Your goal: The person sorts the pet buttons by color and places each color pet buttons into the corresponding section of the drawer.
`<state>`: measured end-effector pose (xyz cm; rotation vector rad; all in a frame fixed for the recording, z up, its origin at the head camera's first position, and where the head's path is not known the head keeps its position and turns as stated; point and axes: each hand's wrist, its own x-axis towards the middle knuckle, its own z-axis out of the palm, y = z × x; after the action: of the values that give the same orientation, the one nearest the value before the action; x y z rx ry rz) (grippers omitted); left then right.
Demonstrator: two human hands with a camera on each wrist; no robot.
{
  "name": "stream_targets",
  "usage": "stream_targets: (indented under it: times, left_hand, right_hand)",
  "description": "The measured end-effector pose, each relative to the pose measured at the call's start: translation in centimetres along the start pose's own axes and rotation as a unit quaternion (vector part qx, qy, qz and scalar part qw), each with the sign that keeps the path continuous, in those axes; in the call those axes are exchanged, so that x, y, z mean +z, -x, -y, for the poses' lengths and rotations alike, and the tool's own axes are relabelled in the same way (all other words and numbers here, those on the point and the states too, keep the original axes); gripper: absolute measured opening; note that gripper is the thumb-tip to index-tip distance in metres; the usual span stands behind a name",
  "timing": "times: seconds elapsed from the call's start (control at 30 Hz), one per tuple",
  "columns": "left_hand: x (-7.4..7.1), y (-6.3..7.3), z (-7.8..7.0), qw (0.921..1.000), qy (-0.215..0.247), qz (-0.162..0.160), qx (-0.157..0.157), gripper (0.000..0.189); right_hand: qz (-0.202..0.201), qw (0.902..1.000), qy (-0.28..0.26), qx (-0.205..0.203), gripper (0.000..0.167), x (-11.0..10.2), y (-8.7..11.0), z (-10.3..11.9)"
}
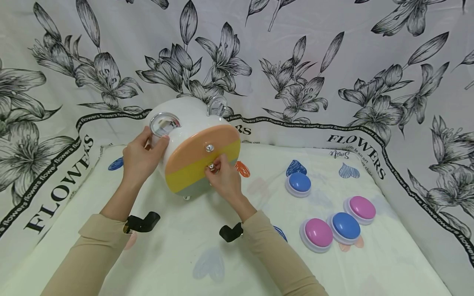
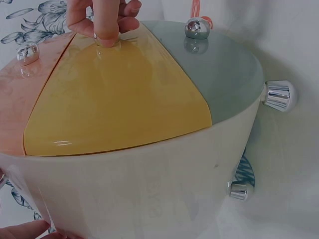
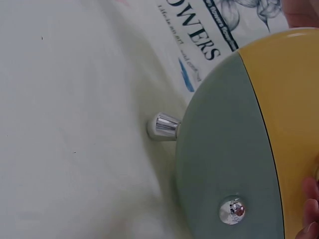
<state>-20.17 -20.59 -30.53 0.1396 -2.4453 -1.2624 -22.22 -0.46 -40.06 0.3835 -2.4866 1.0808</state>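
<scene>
A glossy white rounded drawer box (image 1: 185, 111) stands on the bed-like cloth, its oval front banded in orange, yellow and grey-green. Each band bears a silver ball knob; the orange one's knob (image 1: 209, 147) and the grey-green one's knob (image 3: 232, 210) show plainly. My right hand (image 1: 226, 180) pinches the knob of the yellow middle drawer (image 2: 119, 109), whose front sits flush with its neighbours. My left hand (image 1: 142, 154) grips the box's left side, thumb and fingers spread just below a round silver ear (image 1: 164, 123). Silver feet (image 2: 280, 95) stick out underneath.
To the right lie round push-lights or buttons with pale rims: a blue one (image 1: 300, 182) further back, then a pink one (image 1: 319, 232), a blue one (image 1: 346, 225) and another pink one (image 1: 362, 207) close together. Flower-printed fabric (image 1: 296, 82) hangs behind.
</scene>
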Motion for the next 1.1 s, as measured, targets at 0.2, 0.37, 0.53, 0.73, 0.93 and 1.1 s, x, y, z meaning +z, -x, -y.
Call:
stream_targets:
  times: [0.2, 0.37, 0.53, 0.73, 0.93, 1.1]
  left_hand:
    - [-0.1, 0.1, 0.0, 1.0000, 0.004, 0.002, -0.001, 0.059]
    - [-0.1, 0.1, 0.1, 0.9999, 0.010, 0.006, -0.007, 0.061]
    - [-0.1, 0.0, 0.0, 0.9999, 0.006, 0.008, -0.009, 0.063]
    - [0.0, 0.0, 0.0, 1.0000, 0.005, 0.005, -0.006, 0.062]
    - [-0.1, 0.1, 0.0, 0.9999, 0.005, 0.008, -0.008, 0.064]
    - [-0.2, 0.0, 0.0, 0.9999, 0.006, 0.011, -0.012, 0.065]
  right_hand:
    - [0.006, 1.0000, 0.003, 0.002, 0.024, -0.2, 0.0, 0.1]
    - [0.009, 0.9999, -0.001, 0.006, 0.023, -0.5, 0.3, 0.0]
    - [0.010, 0.9999, -0.007, 0.008, 0.023, -0.7, 0.6, -0.1]
    - [0.009, 0.9999, -0.001, 0.015, 0.023, -1.2, 1.1, -0.2]
    - [0.008, 0.9997, -0.009, 0.019, 0.023, -1.7, 1.6, -0.2]
    - [0.002, 0.9995, -0.024, 0.020, 0.022, -2.2, 2.3, -0.3]
